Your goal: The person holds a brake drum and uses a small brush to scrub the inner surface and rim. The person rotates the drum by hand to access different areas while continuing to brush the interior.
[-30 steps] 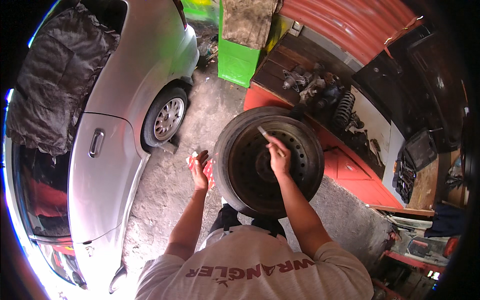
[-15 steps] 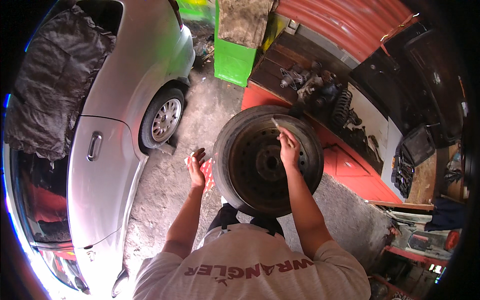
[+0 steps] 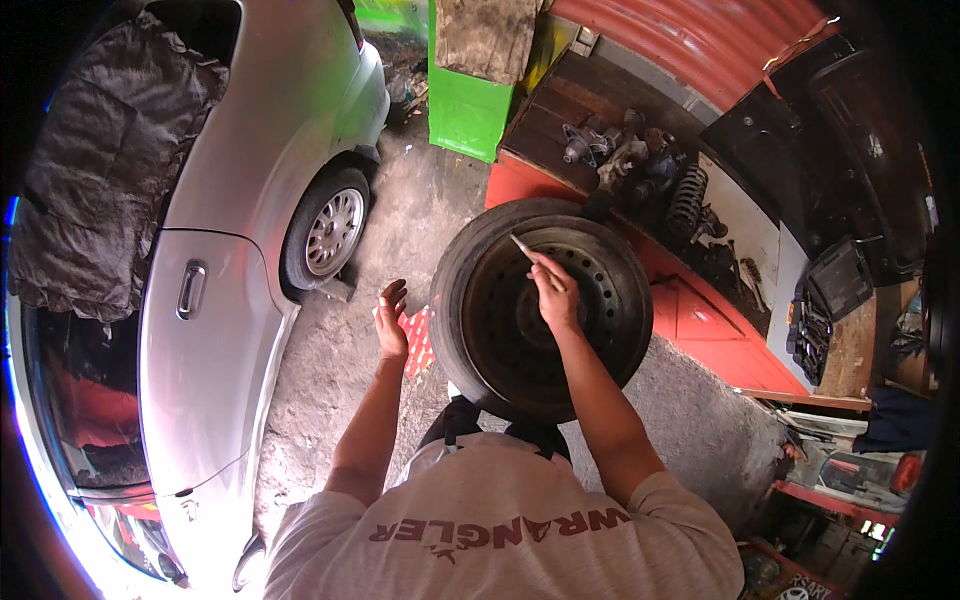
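A worn tyre on a dark, rusty steel rim (image 3: 500, 345) is right in front of me, its round face toward me. My right hand (image 3: 555, 300) is over the rim, fingers closed round a slim, pale, stick-like tool (image 3: 522, 246). The tool's light tip points up and left, over the upper part of the rim; whether it touches cannot be told. Just left of the tyre, my left hand (image 3: 392, 318) is raised with its fingers apart, holding nothing. Behind that hand shows a red and white patterned piece (image 3: 418, 342), partly hidden.
A silver car (image 3: 225, 330) with a dark cloth (image 3: 120, 170) on it stands to the left. On the right, a red workbench (image 3: 690, 320) carries greasy parts, a coil spring (image 3: 687, 200) and an open tool case (image 3: 822, 315). A green box (image 3: 465, 118) is at the back.
My right hand has moved left across the rim with the stick-like tool. My left hand has risen slightly, its fingers still apart. The tyre stays about where it was.
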A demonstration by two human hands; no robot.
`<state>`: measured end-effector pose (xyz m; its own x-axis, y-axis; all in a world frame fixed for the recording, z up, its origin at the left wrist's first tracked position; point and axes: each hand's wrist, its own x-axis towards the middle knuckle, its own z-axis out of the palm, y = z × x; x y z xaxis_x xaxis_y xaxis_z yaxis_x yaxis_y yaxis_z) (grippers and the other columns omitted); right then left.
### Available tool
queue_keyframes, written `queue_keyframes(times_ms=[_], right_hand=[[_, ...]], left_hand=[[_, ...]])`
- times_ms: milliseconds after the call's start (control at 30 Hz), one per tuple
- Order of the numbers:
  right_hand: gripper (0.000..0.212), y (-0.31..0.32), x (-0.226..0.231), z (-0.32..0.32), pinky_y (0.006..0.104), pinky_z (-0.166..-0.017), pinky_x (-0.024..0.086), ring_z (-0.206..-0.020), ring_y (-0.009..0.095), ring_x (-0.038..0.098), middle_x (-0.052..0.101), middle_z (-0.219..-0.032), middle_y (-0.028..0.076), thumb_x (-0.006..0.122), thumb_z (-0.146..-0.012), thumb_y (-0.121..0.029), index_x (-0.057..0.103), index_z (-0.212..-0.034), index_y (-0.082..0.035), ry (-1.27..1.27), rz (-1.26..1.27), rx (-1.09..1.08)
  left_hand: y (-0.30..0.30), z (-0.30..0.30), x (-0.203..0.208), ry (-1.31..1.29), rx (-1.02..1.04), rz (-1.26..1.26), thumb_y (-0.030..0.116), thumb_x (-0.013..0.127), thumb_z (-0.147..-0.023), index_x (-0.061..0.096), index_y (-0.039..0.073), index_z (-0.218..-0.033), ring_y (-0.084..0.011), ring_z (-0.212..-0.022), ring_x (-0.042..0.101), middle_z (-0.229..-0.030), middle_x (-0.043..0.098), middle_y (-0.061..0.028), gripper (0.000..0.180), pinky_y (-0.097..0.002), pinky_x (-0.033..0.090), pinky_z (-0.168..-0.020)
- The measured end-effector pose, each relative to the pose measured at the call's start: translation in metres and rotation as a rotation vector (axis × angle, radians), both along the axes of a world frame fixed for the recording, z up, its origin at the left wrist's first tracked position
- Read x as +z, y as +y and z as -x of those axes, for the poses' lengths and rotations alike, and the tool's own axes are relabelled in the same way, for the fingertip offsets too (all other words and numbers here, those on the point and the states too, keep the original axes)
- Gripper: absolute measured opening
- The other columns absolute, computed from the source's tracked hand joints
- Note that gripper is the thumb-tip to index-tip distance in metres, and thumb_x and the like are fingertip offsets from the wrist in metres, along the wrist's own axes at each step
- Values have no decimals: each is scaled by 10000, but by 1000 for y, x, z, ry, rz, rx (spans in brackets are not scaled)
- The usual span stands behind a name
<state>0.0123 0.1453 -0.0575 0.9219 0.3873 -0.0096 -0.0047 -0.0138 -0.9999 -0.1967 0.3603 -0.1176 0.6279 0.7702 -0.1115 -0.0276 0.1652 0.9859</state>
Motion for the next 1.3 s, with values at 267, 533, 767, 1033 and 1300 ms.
queue_keyframes(times_ms=[267,533,767,1033,1300], right_hand=[[208,-15,11,28,268,-765,525,-835,126,668,718,-983,77,597,-917,-41,699,-1091,7,-27,61,391],[208,-58,41,-37,329,-868,493,-969,207,657,695,-1052,87,564,-993,-180,649,-1118,-37,-453,206,-293],[157,-157,32,-112,307,-913,460,-1031,193,625,673,-1052,97,646,-938,-146,608,-1048,-40,-397,528,-251],[134,-180,-7,-133,288,-933,436,-1019,143,598,661,-1009,22,673,-909,-111,648,-1024,-45,-231,190,-89],[233,-212,-3,-83,309,-986,423,-1093,164,585,658,-1120,53,650,-942,-155,647,-1117,-2,-31,46,-212]], left_hand=[[5,1,0,-8,-6,35,622,274,-996,475,53,-1385,-263,-1289,489,-1401,524,-121,717,-423,368,-1048],[-32,2,-33,-48,-32,30,579,285,-1012,403,60,-1440,-281,-1324,450,-1427,490,-142,684,-449,315,-1099],[-129,0,-51,-65,-48,217,615,340,-983,139,119,-1561,-304,-1466,222,-1577,233,-173,788,-485,176,-1173],[-155,-26,-30,-233,46,108,496,323,-1023,72,44,-1561,-283,-1494,118,-1628,87,-133,745,-412,110,-1206],[-96,-62,-4,-343,-142,412,583,311,-1002,49,222,-1581,-291,-1498,102,-1631,61,-138,730,-453,89,-1213]])
